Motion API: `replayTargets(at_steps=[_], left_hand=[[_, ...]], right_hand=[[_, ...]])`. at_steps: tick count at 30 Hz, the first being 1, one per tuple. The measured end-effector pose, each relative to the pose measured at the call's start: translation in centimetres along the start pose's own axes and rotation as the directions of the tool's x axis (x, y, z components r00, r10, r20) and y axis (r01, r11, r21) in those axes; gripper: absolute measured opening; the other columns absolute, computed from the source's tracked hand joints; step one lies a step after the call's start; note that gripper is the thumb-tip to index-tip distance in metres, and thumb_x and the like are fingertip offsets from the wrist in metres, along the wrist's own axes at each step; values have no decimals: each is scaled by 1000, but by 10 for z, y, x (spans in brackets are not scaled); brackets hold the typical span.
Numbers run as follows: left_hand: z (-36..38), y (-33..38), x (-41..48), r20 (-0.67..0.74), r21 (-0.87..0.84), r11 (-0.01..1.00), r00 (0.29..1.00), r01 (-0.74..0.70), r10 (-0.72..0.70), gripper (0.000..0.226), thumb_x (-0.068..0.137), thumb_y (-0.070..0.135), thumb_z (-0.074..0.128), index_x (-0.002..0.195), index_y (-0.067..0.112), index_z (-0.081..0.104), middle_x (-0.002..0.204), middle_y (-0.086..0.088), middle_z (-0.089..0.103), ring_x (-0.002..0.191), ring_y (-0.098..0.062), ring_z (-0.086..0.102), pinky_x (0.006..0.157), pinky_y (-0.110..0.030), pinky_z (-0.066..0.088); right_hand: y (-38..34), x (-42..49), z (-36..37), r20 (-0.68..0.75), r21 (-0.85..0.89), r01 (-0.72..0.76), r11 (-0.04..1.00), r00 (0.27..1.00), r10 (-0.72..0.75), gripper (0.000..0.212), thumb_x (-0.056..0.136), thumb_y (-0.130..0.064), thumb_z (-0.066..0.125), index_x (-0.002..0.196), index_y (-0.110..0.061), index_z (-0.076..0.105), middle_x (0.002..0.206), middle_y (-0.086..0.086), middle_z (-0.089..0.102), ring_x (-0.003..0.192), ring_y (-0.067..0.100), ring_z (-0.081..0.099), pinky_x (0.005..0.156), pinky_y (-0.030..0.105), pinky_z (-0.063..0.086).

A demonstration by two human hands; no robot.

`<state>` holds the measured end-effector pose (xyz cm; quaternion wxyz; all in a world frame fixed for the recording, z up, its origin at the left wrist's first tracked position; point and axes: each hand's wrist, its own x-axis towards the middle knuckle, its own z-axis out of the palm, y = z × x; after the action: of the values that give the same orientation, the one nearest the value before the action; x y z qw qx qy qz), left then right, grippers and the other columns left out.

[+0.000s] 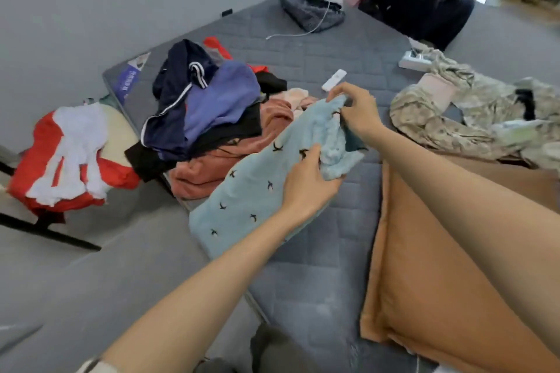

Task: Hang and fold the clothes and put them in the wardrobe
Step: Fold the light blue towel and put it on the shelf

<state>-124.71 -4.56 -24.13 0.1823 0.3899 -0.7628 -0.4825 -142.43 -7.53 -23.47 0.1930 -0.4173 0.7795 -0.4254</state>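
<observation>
**Blue garment in both hands, fold not yet made**

The grey mattress (pixel 318 48) fills the middle of the view. On its near right part lies an orange pillow (pixel 424 251). On its left part a pile (pixel 212 106) of dark blue, violet, black and pink clothes lies unsorted. At the far right a camouflage cloth (pixel 448 118) lies crumpled.

The thing in work is the blue garment (pixel 257 191) with small dark birds. It lies across the middle of the mattress, and its near left end reaches over the mattress edge. Its right end is raised and bunched, and one side touches the pink cloth of the pile.

The left hand (pixel 306 182) grips the bunched part from the near side, with the fingers curled round the cloth. The right hand (pixel 360 112) pinches the far upper edge between thumb and fingers. A white remote (pixel 334 79) lies just beside it, on the far side.

I judge that the step is the start of folding this one garment, and that the hands are looking for its edges. The next move calls for drawing the hands apart, so that the cloth spreads flat on the bare mattress, free of the pile. Then one half can go over the other. The cloth looks thick and soft, so it may fall back into a bunch. No wardrobe or hanger is in view, so putting away seems far off.
</observation>
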Motion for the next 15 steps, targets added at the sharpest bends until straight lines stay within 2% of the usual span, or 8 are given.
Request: replayTargets(at_steps=[2,4,6,8,11,13,15], left_hand=[[46,-3,5,49,-43,998,998,45,-43,28,83,35,66,98,17,51,95,0,66,88,-25,61,73,-38,50],[82,-9,8,70,-113,988,993,104,-97,26,83,34,67,99,19,53,98,2,67,90,-21,62,71,-30,47],[110,-18,9,90,-203,963,982,180,-164,30,83,33,68,109,21,56,105,5,67,95,-16,61,73,-22,43],[132,-31,11,114,-301,922,969,243,-218,39,85,31,69,120,23,55,113,7,65,101,-9,60,79,-17,43],[156,-55,15,201,-428,826,930,367,-309,46,87,24,68,130,24,51,115,13,61,98,2,57,85,-13,45],[166,-72,21,294,-524,695,870,493,-396,43,88,17,67,128,23,52,118,8,63,101,0,59,92,-18,48],[170,-90,26,354,-554,610,823,567,-445,40,90,11,64,127,17,54,122,-1,64,112,-13,59,101,-34,46]], right_hand=[[40,-5,-17,-36,-22,-51,998,998,51,41,72,15,39,82,-17,61,91,6,67,89,21,60,80,33,48],[74,-8,-24,-45,-44,-79,996,996,77,42,70,16,38,82,-16,61,91,8,67,89,24,60,82,36,48],[103,-10,-26,-50,-83,-111,990,993,107,42,68,15,38,82,-17,62,91,11,66,84,27,58,76,34,47],[127,-11,-27,-55,-128,-132,983,991,126,42,68,14,38,82,-17,63,89,15,64,73,21,50,65,28,40],[153,-13,-20,-47,-137,-157,978,987,152,42,69,15,37,84,-14,64,87,20,62,65,15,43,58,26,33],[165,-13,-11,-53,-118,-189,975,981,184,42,71,14,38,82,-16,64,83,8,63,59,6,42,54,20,32],[174,-13,3,-55,-102,-218,971,975,214,40,74,12,41,83,-18,65,82,-4,62,58,-2,46,56,16,35]])
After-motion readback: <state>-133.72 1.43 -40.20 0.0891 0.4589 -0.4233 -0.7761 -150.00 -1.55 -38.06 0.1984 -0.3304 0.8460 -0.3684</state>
